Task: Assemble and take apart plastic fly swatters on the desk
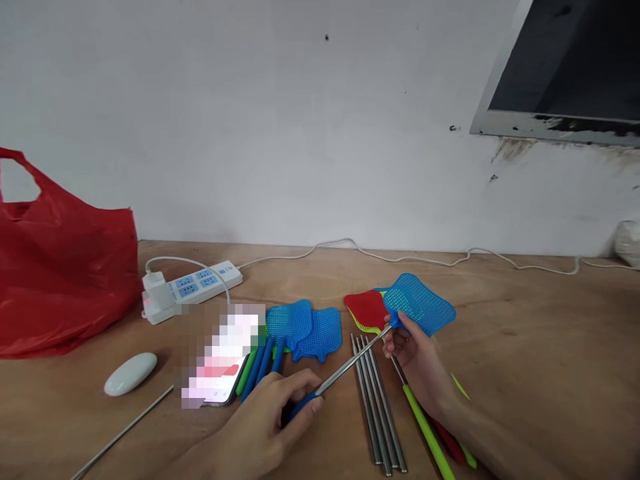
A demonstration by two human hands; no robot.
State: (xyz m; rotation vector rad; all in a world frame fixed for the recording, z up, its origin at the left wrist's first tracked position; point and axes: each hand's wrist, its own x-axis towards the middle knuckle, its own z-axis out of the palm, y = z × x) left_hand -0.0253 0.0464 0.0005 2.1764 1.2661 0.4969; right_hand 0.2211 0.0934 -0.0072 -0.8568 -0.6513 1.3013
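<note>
A blue fly swatter (pixel 353 361) with a metal shaft slants between my two hands. My left hand (pixel 267 423) is closed around its blue handle. The fingers of my right hand (pixel 417 363) pinch its neck, just below the blue mesh head. Under and beside my right hand lie other swatters, with a red head (pixel 364 309) and a yellow-green handle (pixel 427 433). Several bare metal rods (pixel 375 407) lie side by side between my hands. Beyond my left hand are loose blue mesh heads (pixel 323 332) and several blue and green handles (pixel 257 367).
A phone (pixel 227 380), partly blurred out, lies left of the handles. Farther left are a white mouse (pixel 131 373), a thin rod (pixel 125 430) and a red plastic bag (pixel 70 267). A power strip (pixel 200 283) with a white cable (pixel 350 241) runs near the wall.
</note>
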